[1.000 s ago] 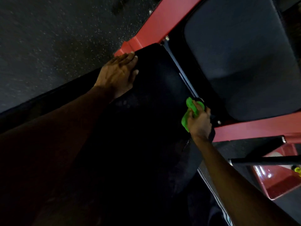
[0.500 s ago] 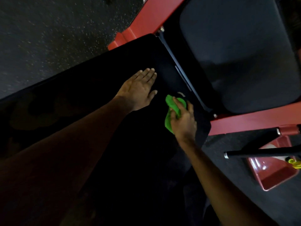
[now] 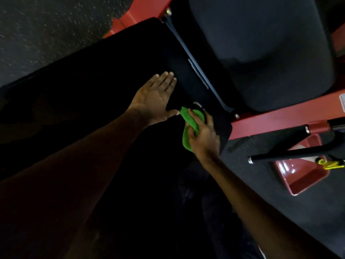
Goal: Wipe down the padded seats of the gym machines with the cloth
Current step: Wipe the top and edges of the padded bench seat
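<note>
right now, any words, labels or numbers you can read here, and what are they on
No text here can be read.
Pale sticker on the red frame: cut off by the picture's edge and blurred, unreadable.
White patch on the red foot plate: partly behind a black bar, nothing legible.
Cloth: no print shows.

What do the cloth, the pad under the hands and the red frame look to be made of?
Cloth: soft bright-green fabric, perhaps microfibre; it bunches and folds in the right hand.
Pad: matte black, probably vinyl over padding, judging by its rounded corners; too dark to see grain.
Frame: likely painted metal, semi-gloss red, with straight box sections and bolt heads.
</note>
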`<state>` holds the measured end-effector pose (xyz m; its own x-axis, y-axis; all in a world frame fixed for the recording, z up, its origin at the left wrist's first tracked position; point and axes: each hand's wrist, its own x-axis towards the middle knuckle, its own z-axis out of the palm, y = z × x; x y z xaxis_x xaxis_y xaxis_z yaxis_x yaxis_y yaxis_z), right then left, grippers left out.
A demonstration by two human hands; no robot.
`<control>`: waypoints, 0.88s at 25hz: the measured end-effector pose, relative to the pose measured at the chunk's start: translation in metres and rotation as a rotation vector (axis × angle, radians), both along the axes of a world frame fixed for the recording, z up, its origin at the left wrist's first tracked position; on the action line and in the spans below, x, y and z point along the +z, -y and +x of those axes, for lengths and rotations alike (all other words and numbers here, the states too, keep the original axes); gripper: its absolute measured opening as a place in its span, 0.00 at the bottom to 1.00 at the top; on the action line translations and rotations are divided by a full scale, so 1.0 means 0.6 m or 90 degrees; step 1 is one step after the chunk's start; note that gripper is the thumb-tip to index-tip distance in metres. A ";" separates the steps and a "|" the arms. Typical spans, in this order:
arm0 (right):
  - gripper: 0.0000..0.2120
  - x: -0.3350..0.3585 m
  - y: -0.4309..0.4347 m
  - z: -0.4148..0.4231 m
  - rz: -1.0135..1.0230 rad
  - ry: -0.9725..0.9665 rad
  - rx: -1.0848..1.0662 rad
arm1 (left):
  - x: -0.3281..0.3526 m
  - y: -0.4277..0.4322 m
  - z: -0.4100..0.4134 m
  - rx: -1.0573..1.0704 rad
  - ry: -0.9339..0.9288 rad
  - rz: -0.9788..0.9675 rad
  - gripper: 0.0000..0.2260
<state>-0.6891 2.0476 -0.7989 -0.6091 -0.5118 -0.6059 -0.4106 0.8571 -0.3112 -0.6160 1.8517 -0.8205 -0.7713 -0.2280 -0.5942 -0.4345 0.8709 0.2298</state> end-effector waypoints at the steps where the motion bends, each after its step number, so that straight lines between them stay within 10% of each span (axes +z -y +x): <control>1: 0.28 -0.006 -0.010 -0.015 0.009 -0.010 0.000 | 0.001 -0.014 -0.006 0.001 0.006 0.012 0.43; 22: 0.25 -0.063 -0.018 -0.083 0.021 -0.070 -0.124 | -0.018 -0.043 -0.001 0.004 0.023 0.068 0.43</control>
